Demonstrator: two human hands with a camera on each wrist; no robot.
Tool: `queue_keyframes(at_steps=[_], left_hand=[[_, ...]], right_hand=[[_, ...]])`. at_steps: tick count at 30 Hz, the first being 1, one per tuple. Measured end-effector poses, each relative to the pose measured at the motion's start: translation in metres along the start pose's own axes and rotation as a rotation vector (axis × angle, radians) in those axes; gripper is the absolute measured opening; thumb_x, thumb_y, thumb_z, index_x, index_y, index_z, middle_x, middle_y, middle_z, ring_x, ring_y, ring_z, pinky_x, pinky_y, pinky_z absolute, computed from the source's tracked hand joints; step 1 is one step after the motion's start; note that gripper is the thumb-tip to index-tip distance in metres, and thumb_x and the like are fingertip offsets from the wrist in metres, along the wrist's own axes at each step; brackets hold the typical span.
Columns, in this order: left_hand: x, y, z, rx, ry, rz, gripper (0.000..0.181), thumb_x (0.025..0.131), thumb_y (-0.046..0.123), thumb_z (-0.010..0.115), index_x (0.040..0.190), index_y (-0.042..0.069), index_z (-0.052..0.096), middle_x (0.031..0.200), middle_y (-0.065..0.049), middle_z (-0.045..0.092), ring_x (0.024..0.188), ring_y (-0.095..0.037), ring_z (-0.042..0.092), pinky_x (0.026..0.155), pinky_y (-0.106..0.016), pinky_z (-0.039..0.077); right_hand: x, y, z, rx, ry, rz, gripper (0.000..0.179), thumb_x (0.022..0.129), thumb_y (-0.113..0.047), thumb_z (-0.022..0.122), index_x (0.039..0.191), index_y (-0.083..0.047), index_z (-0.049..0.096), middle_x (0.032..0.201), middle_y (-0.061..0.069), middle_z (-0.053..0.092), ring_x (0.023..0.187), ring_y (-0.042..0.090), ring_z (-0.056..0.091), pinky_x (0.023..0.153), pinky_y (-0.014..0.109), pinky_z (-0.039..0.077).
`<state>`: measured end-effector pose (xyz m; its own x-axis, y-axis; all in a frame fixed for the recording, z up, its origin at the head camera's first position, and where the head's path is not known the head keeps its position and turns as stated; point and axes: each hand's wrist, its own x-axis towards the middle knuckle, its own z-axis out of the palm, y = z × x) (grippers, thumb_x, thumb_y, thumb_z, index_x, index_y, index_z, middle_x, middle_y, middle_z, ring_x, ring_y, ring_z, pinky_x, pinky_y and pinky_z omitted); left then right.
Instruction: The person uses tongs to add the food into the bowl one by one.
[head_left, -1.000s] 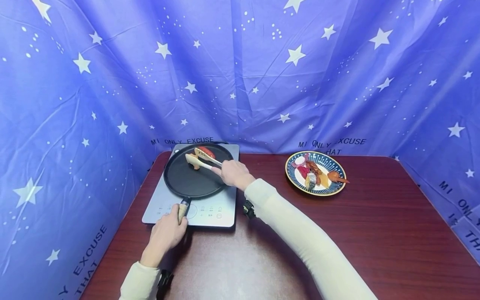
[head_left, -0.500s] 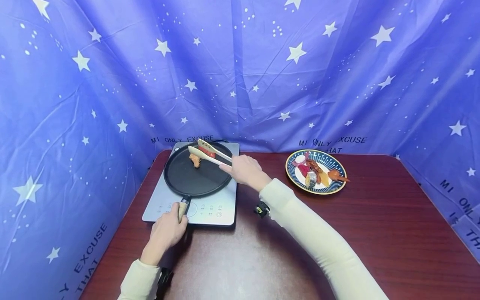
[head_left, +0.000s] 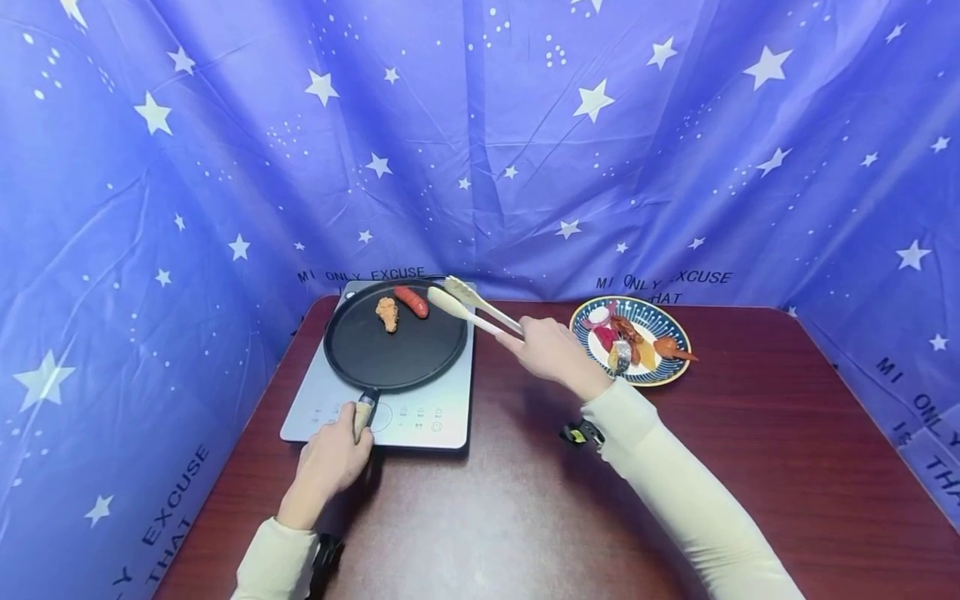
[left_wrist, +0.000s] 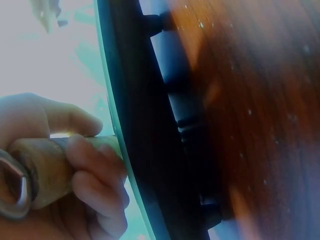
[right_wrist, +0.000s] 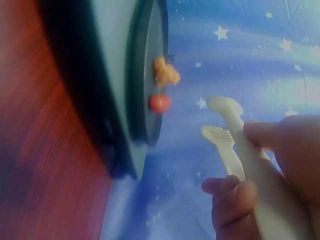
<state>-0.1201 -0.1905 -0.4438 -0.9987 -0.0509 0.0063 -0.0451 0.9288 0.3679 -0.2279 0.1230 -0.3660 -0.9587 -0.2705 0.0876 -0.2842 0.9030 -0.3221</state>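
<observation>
If the left hand (head_left: 330, 458), clamped round the handle (head_left: 363, 414), should twist, the pan (head_left: 396, 354) could tilt — and the sausage (head_left: 412, 302) roll off toward the desk's (head_left: 525, 500) far left corner. The right hand (head_left: 557, 354) holds the tongs (head_left: 465, 312), tips apart; sausage and chicken piece (head_left: 387, 315) lie to their left, untouched.

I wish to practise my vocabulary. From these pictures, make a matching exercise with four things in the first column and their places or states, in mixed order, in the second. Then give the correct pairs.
Column 1
1. left hand
2. tongs
3. sausage
4. plate

Column 2
A. red, lying in the pan
B. on the table, bearing several foods
C. gripping the pan's handle
D. held open by the right hand

Pairs: 1-C, 2-D, 3-A, 4-B
</observation>
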Motion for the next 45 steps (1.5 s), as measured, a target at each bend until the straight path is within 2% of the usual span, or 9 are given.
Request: queue_keyframes(at_steps=[6, 12, 17, 21, 24, 28, 36, 40, 45], left_hand=[[0.000, 0.001, -0.003, 0.001, -0.005, 0.004, 0.041, 0.088, 0.026, 0.051, 0.121, 0.004, 0.045, 0.076, -0.021, 0.059, 0.062, -0.034, 0.058, 0.052, -0.047, 0.042], [0.000, 0.000, -0.005, -0.001, -0.017, -0.005, 0.042, 0.088, 0.026, 0.051, 0.123, 0.003, 0.044, 0.077, -0.021, 0.059, 0.062, -0.034, 0.058, 0.052, -0.046, 0.042], [-0.001, 0.001, -0.007, 0.003, -0.025, -0.008, 0.045, 0.088, 0.026, 0.051, 0.125, 0.002, 0.042, 0.079, -0.022, 0.060, 0.063, -0.034, 0.058, 0.053, -0.046, 0.042], [-0.002, 0.000, -0.008, 0.002, -0.019, -0.006, 0.046, 0.088, 0.026, 0.051, 0.126, 0.002, 0.042, 0.079, -0.022, 0.060, 0.063, -0.034, 0.058, 0.053, -0.047, 0.042], [-0.002, 0.000, -0.008, 0.000, -0.019, -0.005, 0.045, 0.088, 0.026, 0.051, 0.125, 0.002, 0.042, 0.078, -0.022, 0.060, 0.063, -0.034, 0.058, 0.053, -0.047, 0.042], [-0.002, -0.001, -0.007, 0.000, -0.021, -0.007, 0.043, 0.088, 0.026, 0.051, 0.123, 0.002, 0.043, 0.076, -0.021, 0.059, 0.063, -0.034, 0.058, 0.053, -0.047, 0.042], [-0.003, 0.000, -0.006, -0.007, -0.012, 0.003, 0.040, 0.087, 0.025, 0.052, 0.119, 0.003, 0.045, 0.075, -0.019, 0.058, 0.062, -0.033, 0.057, 0.052, -0.046, 0.042], [-0.004, 0.001, -0.004, -0.012, -0.013, 0.011, 0.040, 0.087, 0.026, 0.052, 0.120, 0.003, 0.044, 0.075, -0.020, 0.058, 0.062, -0.033, 0.057, 0.052, -0.046, 0.042], [-0.004, 0.000, -0.003, -0.011, -0.007, 0.016, 0.042, 0.087, 0.026, 0.052, 0.121, 0.003, 0.044, 0.077, -0.022, 0.059, 0.063, -0.035, 0.058, 0.052, -0.047, 0.042]], right_hand=[[-0.020, 0.035, -0.013, -0.010, 0.021, 0.018, 0.045, 0.094, -0.049, 0.047, 0.077, -0.008, 0.053, 0.061, 0.005, 0.049, 0.052, 0.023, 0.050, 0.047, 0.038, 0.038], [-0.040, 0.065, -0.025, -0.063, 0.044, 0.052, 0.044, 0.094, -0.048, 0.048, 0.086, -0.005, 0.057, 0.065, 0.006, 0.052, 0.060, 0.027, 0.055, 0.054, 0.044, 0.041], [-0.057, 0.086, -0.029, -0.071, 0.031, 0.080, 0.046, 0.095, -0.048, 0.046, 0.074, -0.008, 0.053, 0.059, 0.005, 0.048, 0.052, 0.025, 0.050, 0.049, 0.041, 0.037], [-0.068, 0.102, -0.030, -0.084, 0.012, 0.116, 0.048, 0.096, -0.050, 0.043, 0.075, -0.008, 0.053, 0.060, 0.006, 0.048, 0.053, 0.026, 0.051, 0.047, 0.042, 0.038], [-0.077, 0.112, -0.032, -0.094, 0.016, 0.142, 0.050, 0.096, -0.051, 0.042, 0.080, -0.005, 0.055, 0.065, 0.010, 0.052, 0.058, 0.032, 0.056, 0.049, 0.048, 0.041], [-0.089, 0.125, -0.034, -0.102, 0.016, 0.182, 0.054, 0.095, -0.054, 0.041, 0.079, -0.004, 0.056, 0.069, 0.015, 0.055, 0.064, 0.040, 0.059, 0.050, 0.052, 0.042], [-0.110, 0.144, -0.037, -0.098, 0.000, 0.212, 0.053, 0.095, -0.052, 0.042, 0.076, -0.004, 0.055, 0.064, 0.014, 0.051, 0.059, 0.036, 0.056, 0.047, 0.049, 0.039], [-0.123, 0.154, -0.040, -0.094, 0.006, 0.228, 0.055, 0.095, -0.052, 0.043, 0.075, -0.003, 0.056, 0.065, 0.019, 0.055, 0.059, 0.040, 0.057, 0.047, 0.051, 0.040], [-0.139, 0.166, -0.044, -0.097, -0.005, 0.249, 0.056, 0.095, -0.054, 0.041, 0.073, -0.004, 0.055, 0.063, 0.016, 0.054, 0.056, 0.038, 0.056, 0.046, 0.049, 0.038]])
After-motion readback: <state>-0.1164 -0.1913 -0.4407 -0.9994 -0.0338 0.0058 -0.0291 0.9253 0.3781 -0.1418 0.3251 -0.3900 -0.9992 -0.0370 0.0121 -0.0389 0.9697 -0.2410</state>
